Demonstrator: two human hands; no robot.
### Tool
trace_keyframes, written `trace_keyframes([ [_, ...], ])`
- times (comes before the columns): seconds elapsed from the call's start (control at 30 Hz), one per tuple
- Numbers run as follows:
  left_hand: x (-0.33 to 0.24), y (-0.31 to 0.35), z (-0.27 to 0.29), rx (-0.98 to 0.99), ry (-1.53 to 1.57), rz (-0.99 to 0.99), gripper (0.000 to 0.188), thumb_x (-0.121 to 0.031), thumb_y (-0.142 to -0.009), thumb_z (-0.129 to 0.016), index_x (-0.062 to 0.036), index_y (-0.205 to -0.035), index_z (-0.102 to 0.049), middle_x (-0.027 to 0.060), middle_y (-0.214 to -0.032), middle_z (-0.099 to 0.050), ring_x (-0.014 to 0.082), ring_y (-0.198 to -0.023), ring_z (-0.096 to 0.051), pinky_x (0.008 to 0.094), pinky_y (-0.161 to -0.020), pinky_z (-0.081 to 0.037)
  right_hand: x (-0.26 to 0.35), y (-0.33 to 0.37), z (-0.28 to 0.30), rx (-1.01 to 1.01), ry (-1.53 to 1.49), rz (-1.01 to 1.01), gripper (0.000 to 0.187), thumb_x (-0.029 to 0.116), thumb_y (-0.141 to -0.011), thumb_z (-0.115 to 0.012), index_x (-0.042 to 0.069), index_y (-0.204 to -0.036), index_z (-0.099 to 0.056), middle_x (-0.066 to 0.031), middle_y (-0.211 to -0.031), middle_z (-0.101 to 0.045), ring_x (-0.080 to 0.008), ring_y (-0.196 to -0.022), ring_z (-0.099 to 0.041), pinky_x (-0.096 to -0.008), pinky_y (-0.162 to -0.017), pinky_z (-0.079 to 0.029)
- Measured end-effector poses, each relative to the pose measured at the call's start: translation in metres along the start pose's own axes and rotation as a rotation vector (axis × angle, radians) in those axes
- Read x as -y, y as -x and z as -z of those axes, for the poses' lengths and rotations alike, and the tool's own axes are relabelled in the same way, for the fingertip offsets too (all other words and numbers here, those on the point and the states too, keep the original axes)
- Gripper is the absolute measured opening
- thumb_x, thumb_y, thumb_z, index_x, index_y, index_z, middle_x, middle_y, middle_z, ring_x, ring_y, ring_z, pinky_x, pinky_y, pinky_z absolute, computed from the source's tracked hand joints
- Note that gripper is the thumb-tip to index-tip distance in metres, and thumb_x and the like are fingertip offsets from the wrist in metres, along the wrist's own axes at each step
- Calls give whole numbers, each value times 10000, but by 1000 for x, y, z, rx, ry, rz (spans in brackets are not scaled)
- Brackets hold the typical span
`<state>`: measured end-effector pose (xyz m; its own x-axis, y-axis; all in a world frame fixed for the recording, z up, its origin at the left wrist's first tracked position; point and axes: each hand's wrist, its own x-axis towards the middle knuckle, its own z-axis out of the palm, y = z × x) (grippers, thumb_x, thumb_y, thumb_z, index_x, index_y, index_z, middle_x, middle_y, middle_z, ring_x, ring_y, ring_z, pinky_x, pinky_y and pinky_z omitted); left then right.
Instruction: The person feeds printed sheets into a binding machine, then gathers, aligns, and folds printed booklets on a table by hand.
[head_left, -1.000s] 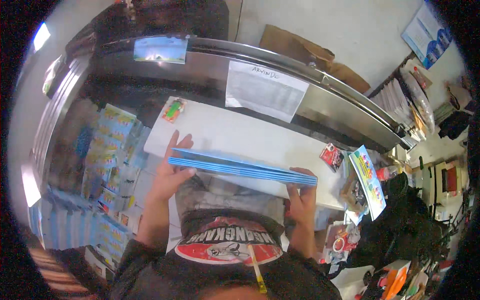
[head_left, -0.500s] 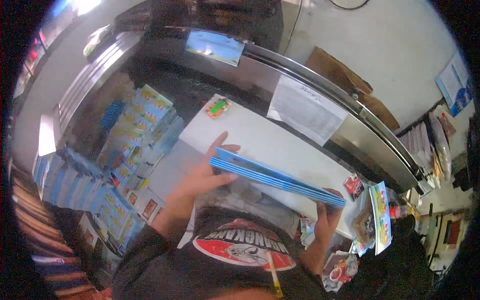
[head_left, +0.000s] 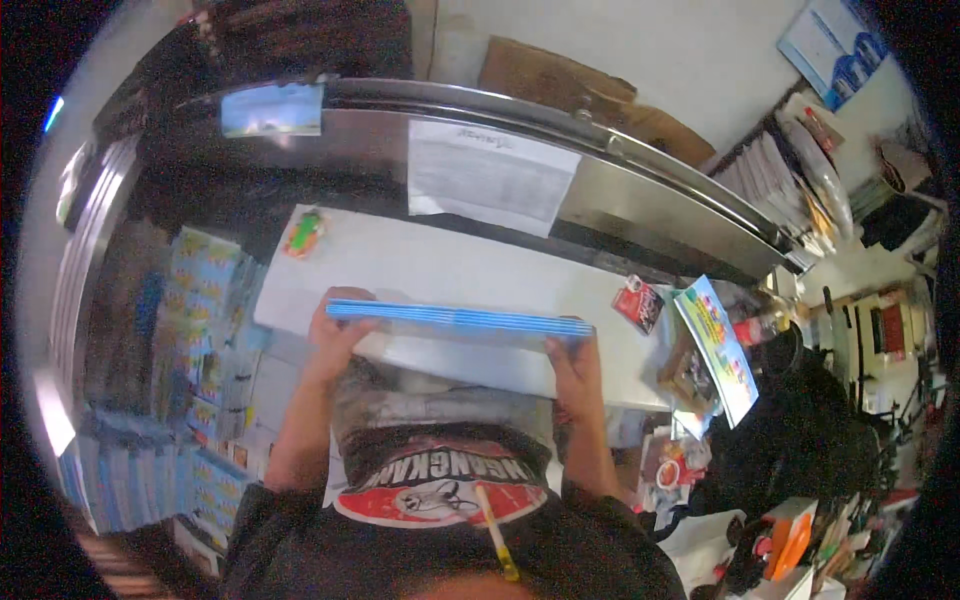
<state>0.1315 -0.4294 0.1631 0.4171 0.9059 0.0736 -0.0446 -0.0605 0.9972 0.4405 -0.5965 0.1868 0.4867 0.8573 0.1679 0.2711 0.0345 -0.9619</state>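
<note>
A thin stack of blue-edged booklets [head_left: 458,317] is held level over the white tabletop [head_left: 440,260], its edges facing me. My left hand [head_left: 340,328] grips the left end, thumb on the near side and fingers behind. At the other end my right hand [head_left: 573,362] pinches the stack in the same way. The faces of the booklets are hidden from this angle. Beyond the left hand, a small green and orange packet [head_left: 304,234] lies at the table's far left corner.
Piles of booklets [head_left: 205,335] stand left of the table. At its right end are a red packet [head_left: 637,303] and a colourful booklet [head_left: 716,350] on a box. A metal rail [head_left: 470,100] and panel with a taped white sheet [head_left: 490,175] border the far side.
The stack has gone from slanting down to the right with its left part fanned to nearly level and pressed together. The left hand's raised fingers have closed around it. The view has shifted right.
</note>
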Motion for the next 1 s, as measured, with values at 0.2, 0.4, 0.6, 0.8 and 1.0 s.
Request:
trace_keyframes([
  [0.2, 31, -30, -16, 26, -26, 9, 516, 11, -742, -715, -12, -1211, -501, 104, -1224, -567, 193, -1157, -512, 340, -1015, -390, -43, -24, 8, 70, -17, -74, 433, 83, -878, -640, 56, -1267, -452, -125, -1205, -589, -240, -1131, -549, -364, -993, -407],
  [0.4, 23, -27, -18, 19, 8, 16, 748, -9, -752, -718, -18, -1406, -354, 144, -1415, -439, 234, -1343, -372, 367, -1115, -298, -52, -22, 1, 91, -92, -80, 465, 21, -864, -631, 46, -1296, -461, -93, -1283, -518, -202, -1193, -493, -355, -1026, -388],
  [0.6, 37, -28, -14, 53, -125, -32, 919, -25, -773, -718, -52, -1501, -158, 161, -1493, -346, 254, -1404, -278, 384, -1146, -224, -47, -18, 6, 70, -68, -65, 410, 40, -876, -633, 37, -1262, -493, -97, -1245, -569, -200, -1137, -539, -335, -982, -435],
  [0.8, 18, -24, -22, 49, -35, -27, 937, -19, -773, -728, -31, -1502, -140, 179, -1491, -347, 250, -1388, -309, 379, -1143, -230, -41, -20, 1, 42, -180, -139, 378, 29, -879, -625, 40, -1240, -512, -87, -1243, -567, -185, -1089, -550, -318, -959, -440],
  [1.0, 32, -25, -15, 73, -62, -34, 949, 4, -771, -706, -82, -1516, -124, 143, -1522, -310, 260, -1427, -235, 391, -1150, -207, -54, -23, 5, 57, -172, -127, 374, 28, -886, -623, 45, -1242, -512, -86, -1238, -561, -190, -1142, -523, -321, -982, -420],
])
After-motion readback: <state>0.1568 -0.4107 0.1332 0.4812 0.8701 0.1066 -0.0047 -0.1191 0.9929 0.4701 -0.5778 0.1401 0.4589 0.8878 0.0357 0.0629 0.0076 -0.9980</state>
